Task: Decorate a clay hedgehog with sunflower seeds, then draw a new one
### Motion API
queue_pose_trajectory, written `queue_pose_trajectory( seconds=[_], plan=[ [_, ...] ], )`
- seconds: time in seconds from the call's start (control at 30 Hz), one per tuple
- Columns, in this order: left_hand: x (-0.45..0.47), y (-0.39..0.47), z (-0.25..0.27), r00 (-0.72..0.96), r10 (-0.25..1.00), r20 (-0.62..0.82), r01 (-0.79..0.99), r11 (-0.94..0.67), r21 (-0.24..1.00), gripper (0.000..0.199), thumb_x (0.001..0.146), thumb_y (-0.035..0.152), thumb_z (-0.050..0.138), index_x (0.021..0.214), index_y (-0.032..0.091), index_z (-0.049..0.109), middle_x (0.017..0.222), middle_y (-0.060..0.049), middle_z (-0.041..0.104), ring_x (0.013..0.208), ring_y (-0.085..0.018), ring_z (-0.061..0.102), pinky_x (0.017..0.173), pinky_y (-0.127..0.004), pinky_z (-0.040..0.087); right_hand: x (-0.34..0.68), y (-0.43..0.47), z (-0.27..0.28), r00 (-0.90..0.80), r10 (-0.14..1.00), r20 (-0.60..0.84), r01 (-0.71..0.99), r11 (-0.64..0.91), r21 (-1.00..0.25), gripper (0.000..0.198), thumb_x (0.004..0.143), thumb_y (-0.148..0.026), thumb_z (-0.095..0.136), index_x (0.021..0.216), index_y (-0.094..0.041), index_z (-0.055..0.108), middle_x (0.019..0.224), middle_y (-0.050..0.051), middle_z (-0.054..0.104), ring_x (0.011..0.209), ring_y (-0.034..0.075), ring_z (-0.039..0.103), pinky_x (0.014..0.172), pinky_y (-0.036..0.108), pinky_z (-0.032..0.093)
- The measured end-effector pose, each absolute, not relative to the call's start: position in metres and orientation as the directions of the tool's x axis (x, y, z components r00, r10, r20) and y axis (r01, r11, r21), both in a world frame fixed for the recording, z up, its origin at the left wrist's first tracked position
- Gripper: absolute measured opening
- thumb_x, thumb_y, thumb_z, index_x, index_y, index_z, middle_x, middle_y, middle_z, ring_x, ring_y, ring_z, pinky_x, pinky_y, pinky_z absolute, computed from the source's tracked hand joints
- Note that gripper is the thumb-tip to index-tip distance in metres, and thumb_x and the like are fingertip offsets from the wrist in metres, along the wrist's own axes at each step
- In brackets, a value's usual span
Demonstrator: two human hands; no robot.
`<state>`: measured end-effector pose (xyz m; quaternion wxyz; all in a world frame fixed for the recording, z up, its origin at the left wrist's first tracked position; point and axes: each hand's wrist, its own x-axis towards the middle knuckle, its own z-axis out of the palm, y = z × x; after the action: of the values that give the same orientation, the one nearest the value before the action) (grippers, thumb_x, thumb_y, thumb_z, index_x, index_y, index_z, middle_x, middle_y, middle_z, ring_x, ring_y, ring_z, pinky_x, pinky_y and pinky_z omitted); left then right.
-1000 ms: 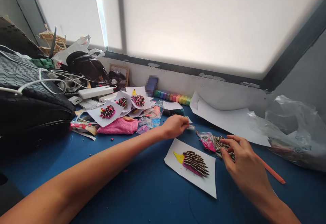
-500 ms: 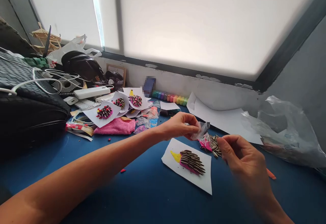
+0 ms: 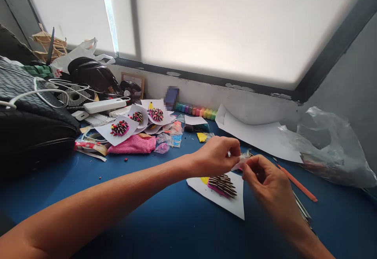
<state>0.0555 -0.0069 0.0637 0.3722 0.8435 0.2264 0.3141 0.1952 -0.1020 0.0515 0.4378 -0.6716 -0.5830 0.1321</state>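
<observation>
My left hand (image 3: 219, 156) is closed in a pinch on a small clear plastic bag (image 3: 242, 160). My right hand (image 3: 269, 178) meets it from the right, thumb and fingers pinched at the bag's other edge. What the bag contains is mostly covered by my fingers. Just below, a white sheet of paper (image 3: 200, 188) carries a hedgehog (image 3: 223, 186) with a pink clay body, a yellow snout and striped seeds as spines. My left hand partly covers the sheet's upper edge.
Finished-looking seed hedgehogs on papers (image 3: 119, 128) lie at the left, above a pink cloth (image 3: 132, 145). A black bag (image 3: 35, 133) stands far left. An orange pen-like tool (image 3: 299, 183) and a clear plastic bag (image 3: 338, 160) are at the right. Coloured clay (image 3: 197, 111) lines the wall.
My hands have come together: the left moved slightly right and down, the right moved in to the small bag. The seed pile is now hidden, and a yellow packet and the orange tool are uncovered.
</observation>
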Motion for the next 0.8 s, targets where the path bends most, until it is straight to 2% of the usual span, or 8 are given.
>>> queue_pose_trajectory(
  seconds=[0.13, 0.27, 0.37, 0.5, 0.6, 0.7, 0.8],
  plan=[
    [0.055, -0.004, 0.065, 0.649, 0.662, 0.375, 0.087, -0.555, 0.827, 0.005, 0.078, 0.013, 0.059, 0.072, 0.014, 0.059, 0.069, 0.001, 0.062, 0.063, -0.008, 0.053, 0.055, -0.018, 0.039, 0.202, -0.100, 0.052, 0.338, 0.879, 0.336, 0.659, 0.034, -0.752, 0.023, 0.080, -0.038, 0.058, 0.062, -0.023, 0.055, 0.056, 0.000, 0.057, 0.049, 0.014, 0.048, 0.048, 0.027, 0.040],
    [0.055, -0.002, 0.064, 0.630, 0.680, 0.377, 0.089, -0.545, 0.834, 0.006, 0.076, 0.013, 0.061, 0.071, 0.015, 0.059, 0.069, 0.001, 0.062, 0.064, -0.009, 0.054, 0.056, -0.019, 0.039, 0.197, -0.102, 0.056, 0.294, 0.894, 0.339, 0.616, 0.094, -0.782, 0.033, 0.082, -0.054, 0.059, 0.076, -0.021, 0.062, 0.065, 0.001, 0.062, 0.056, 0.015, 0.056, 0.051, 0.027, 0.046],
    [0.057, -0.005, 0.061, 0.656, 0.666, 0.356, 0.142, -0.572, 0.807, 0.009, 0.074, 0.011, 0.062, 0.068, 0.015, 0.057, 0.065, 0.003, 0.059, 0.061, -0.008, 0.052, 0.055, -0.019, 0.036, 0.191, -0.104, 0.056, 0.252, 0.904, 0.346, 0.589, 0.140, -0.796, 0.037, 0.079, -0.059, 0.064, 0.080, -0.021, 0.062, 0.069, 0.002, 0.064, 0.059, 0.017, 0.059, 0.050, 0.027, 0.047],
    [0.059, -0.010, 0.058, 0.683, 0.629, 0.372, 0.185, -0.641, 0.745, 0.009, 0.075, 0.009, 0.059, 0.070, 0.016, 0.055, 0.064, 0.003, 0.058, 0.060, -0.008, 0.049, 0.055, -0.020, 0.034, 0.189, -0.106, 0.048, 0.180, 0.905, 0.386, 0.653, 0.184, -0.735, 0.028, 0.088, -0.051, 0.057, 0.084, -0.023, 0.061, 0.071, 0.001, 0.063, 0.061, 0.016, 0.059, 0.055, 0.027, 0.047],
    [0.060, -0.012, 0.057, 0.714, 0.596, 0.368, 0.155, -0.647, 0.747, 0.005, 0.079, 0.012, 0.059, 0.081, 0.016, 0.058, 0.069, 0.002, 0.060, 0.064, -0.009, 0.052, 0.059, -0.021, 0.037, 0.193, -0.105, 0.043, 0.196, 0.888, 0.416, 0.732, 0.150, -0.665, 0.023, 0.090, -0.044, 0.053, 0.082, -0.024, 0.059, 0.066, -0.001, 0.061, 0.056, 0.015, 0.055, 0.053, 0.027, 0.043],
    [0.061, -0.012, 0.057, 0.731, 0.595, 0.334, 0.048, -0.534, 0.844, 0.020, 0.078, 0.011, 0.061, 0.097, 0.017, 0.058, 0.073, 0.003, 0.061, 0.068, -0.009, 0.055, 0.062, -0.021, 0.040, 0.199, -0.102, 0.044, 0.273, 0.864, 0.424, 0.749, 0.086, -0.657, 0.029, 0.084, -0.046, 0.057, 0.066, -0.024, 0.053, 0.054, -0.002, 0.055, 0.047, 0.013, 0.046, 0.046, 0.027, 0.036],
    [0.062, -0.010, 0.058, 0.763, 0.598, 0.244, -0.103, -0.260, 0.960, 0.022, 0.078, 0.010, 0.064, 0.098, 0.015, 0.056, 0.072, 0.003, 0.058, 0.067, -0.008, 0.055, 0.063, -0.022, 0.042, 0.202, -0.099, 0.050, 0.307, 0.870, 0.386, 0.712, 0.059, -0.699, 0.036, 0.079, -0.050, 0.060, 0.057, -0.024, 0.049, 0.050, -0.001, 0.053, 0.044, 0.012, 0.044, 0.042, 0.026, 0.034]
  ],
)
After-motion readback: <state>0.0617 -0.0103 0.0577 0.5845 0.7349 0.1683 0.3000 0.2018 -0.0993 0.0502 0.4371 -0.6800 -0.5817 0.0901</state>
